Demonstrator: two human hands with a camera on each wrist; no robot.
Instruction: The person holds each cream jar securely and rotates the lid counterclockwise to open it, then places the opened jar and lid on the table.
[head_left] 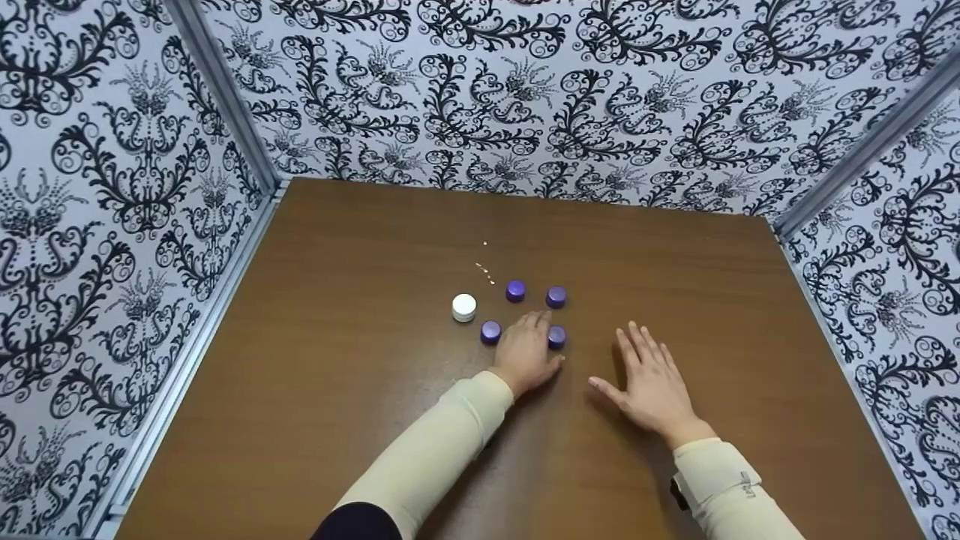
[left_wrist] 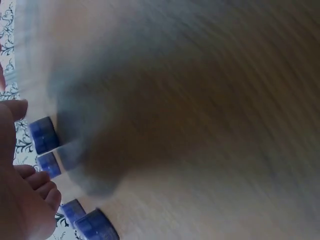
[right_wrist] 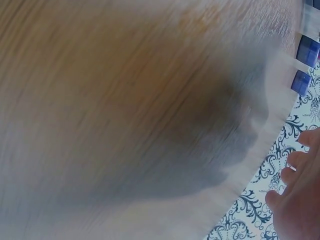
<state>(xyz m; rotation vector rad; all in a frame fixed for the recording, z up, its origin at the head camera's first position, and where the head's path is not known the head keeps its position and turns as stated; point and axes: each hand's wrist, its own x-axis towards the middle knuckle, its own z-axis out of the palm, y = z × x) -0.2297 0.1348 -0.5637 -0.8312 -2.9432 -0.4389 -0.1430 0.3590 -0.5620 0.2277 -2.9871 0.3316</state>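
Observation:
Four is avoided here; several small round purple caps sit on the brown table: a far left cap (head_left: 515, 290), a far right cap (head_left: 556, 296), a near left cap (head_left: 490, 331) and a near right cap (head_left: 556, 337). My left hand (head_left: 525, 349) hovers or rests among them, its fingers beside the near right cap and loosely bent; contact cannot be made out. In the left wrist view a purple cap (left_wrist: 43, 135) shows beyond the thumb. My right hand (head_left: 655, 386) is spread at the right, holding nothing. A white cap-like piece (head_left: 464, 307) stands left of the purple ones.
Small bright specks (head_left: 485, 271) lie on the wooden table (head_left: 360, 300) behind the caps. Patterned black-and-white walls (head_left: 495, 97) enclose the table at the back and both sides, with metal posts (head_left: 225, 97) at the corners.

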